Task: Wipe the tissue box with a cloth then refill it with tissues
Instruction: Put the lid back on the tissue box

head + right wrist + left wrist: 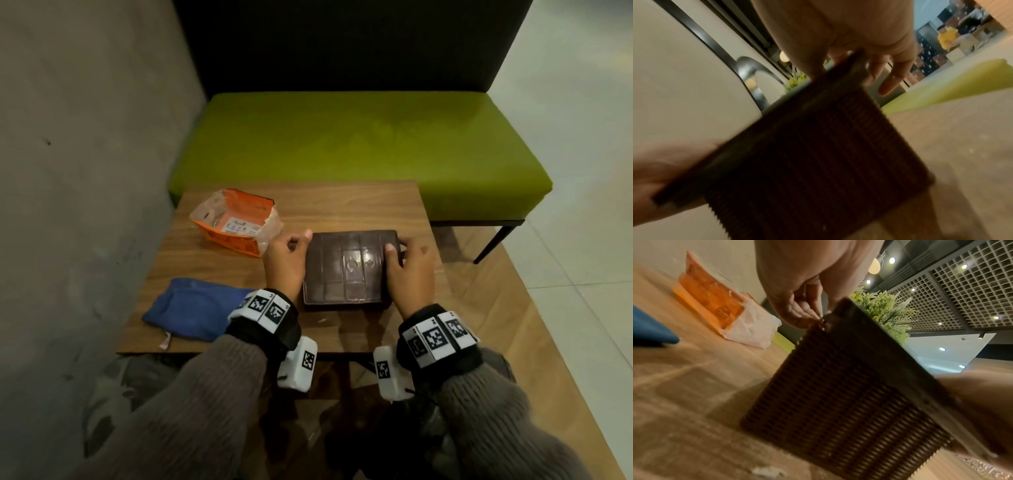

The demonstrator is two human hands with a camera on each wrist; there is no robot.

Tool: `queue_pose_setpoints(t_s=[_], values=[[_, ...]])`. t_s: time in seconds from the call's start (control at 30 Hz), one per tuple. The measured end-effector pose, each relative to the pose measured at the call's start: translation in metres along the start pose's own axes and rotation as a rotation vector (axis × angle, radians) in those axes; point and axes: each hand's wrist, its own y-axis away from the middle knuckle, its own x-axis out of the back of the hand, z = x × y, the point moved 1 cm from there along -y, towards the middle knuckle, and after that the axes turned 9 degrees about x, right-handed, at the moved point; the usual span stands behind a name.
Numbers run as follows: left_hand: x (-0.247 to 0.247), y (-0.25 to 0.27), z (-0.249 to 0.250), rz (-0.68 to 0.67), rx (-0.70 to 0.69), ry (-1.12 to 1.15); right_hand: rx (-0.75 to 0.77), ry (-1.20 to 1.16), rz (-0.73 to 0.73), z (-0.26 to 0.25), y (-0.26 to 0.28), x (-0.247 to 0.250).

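Observation:
A dark brown tissue box [349,267] lies flat on the wooden table [342,202], its glossy panelled face up and its ribbed side [838,394] toward the left wrist view. My left hand [299,241] grips its far left corner, thumb on the top edge and fingers [797,311] curled against the side. At the far right corner my right hand [399,248] holds the box [807,154], thumb on top and fingers [888,84] wrapped over the edge. A blue cloth [195,308] lies crumpled near the table's front left. An opened orange tissue pack [236,222] sits at the back left.
A concrete wall [85,171] runs close along the table's left side. A green bench [342,137] with a dark backrest stands just beyond the far edge. Tiled floor [582,240] lies to the right. A small white scrap [766,472] lies on the table near the front edge.

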Motion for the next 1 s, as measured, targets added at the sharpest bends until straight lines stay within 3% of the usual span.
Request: queue_pose_setpoints(t_s=[0.4,0.67,1.0], values=[[-0.007,-0.006,0.0,0.098,-0.026,-0.338,-0.068,-0.001,-0.005,0.004,-0.005,-0.015],[-0.005,-0.013,0.01,0.115,-0.179,-0.482,-0.058,-0.017,0.002,0.007,-0.008,-0.019],[-0.01,-0.019,0.01,0.089,-0.115,-0.553,-0.055,0.02,-0.064,0.011,-0.019,-0.016]])
